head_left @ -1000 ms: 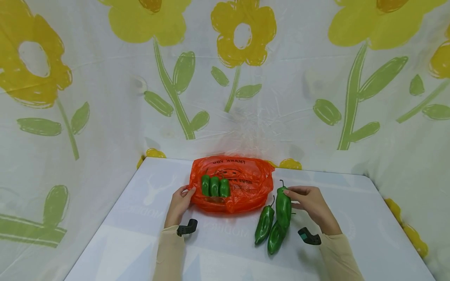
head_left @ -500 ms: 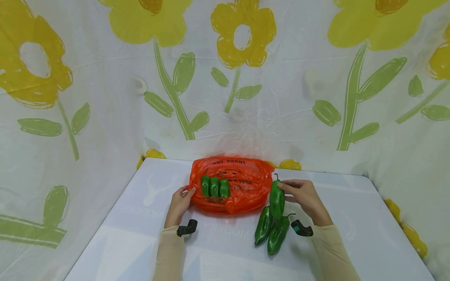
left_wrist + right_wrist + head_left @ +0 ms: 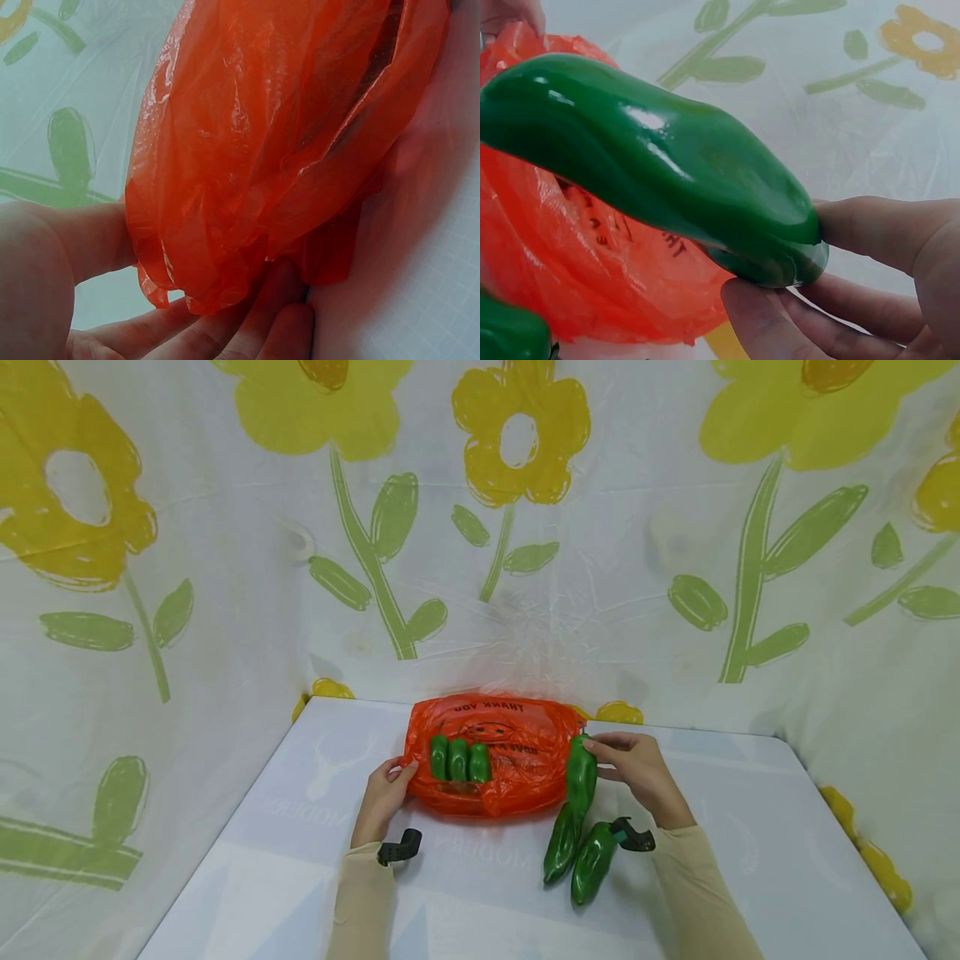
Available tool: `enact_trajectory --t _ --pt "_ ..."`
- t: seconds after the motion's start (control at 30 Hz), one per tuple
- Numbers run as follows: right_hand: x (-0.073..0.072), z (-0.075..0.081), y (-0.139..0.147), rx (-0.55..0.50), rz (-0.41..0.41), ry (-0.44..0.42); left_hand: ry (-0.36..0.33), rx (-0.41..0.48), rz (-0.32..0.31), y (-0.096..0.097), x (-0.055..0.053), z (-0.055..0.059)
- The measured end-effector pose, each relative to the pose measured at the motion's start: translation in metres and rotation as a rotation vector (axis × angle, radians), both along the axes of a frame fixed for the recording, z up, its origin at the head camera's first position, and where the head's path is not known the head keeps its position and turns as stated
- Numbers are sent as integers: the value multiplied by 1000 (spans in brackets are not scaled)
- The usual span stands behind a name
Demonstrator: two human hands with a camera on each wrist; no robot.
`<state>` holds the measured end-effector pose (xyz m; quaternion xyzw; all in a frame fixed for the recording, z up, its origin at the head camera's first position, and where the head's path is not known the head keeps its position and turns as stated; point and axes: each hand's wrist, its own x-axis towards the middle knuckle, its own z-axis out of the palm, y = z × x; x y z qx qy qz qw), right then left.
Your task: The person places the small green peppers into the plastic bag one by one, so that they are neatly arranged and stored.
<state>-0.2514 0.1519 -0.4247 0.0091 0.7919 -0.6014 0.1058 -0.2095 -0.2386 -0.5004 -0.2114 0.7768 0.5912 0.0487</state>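
A red plastic bag (image 3: 525, 789) with dark printing lies with its mouth spread, and three green peppers (image 3: 458, 760) stand side by side in it. My left hand (image 3: 386, 793) pinches the bag's left edge; the left wrist view shows thumb and fingers on the crumpled red plastic (image 3: 240, 150). By its stem end, my right hand (image 3: 637, 772) holds another green pepper (image 3: 581, 777), which hangs down over the bag's right edge. In the right wrist view this glossy pepper (image 3: 652, 150) sits between thumb and fingertips.
Two more green peppers, a left one (image 3: 561, 852) and a right one (image 3: 592, 864), lie on the white table (image 3: 465, 902) in front of the bag's right side. A flower-printed curtain (image 3: 600, 585) stands behind and at the sides.
My right hand has moved left with the held pepper, from above the two lying peppers to the bag's right edge. The left hand keeps its place on the bag.
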Motion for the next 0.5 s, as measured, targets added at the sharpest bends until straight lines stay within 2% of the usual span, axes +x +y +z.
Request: enact_trajectory --t 0.5 --pt "-8 12 -20 -75 15 44 -2 2 4 0 0 -1"
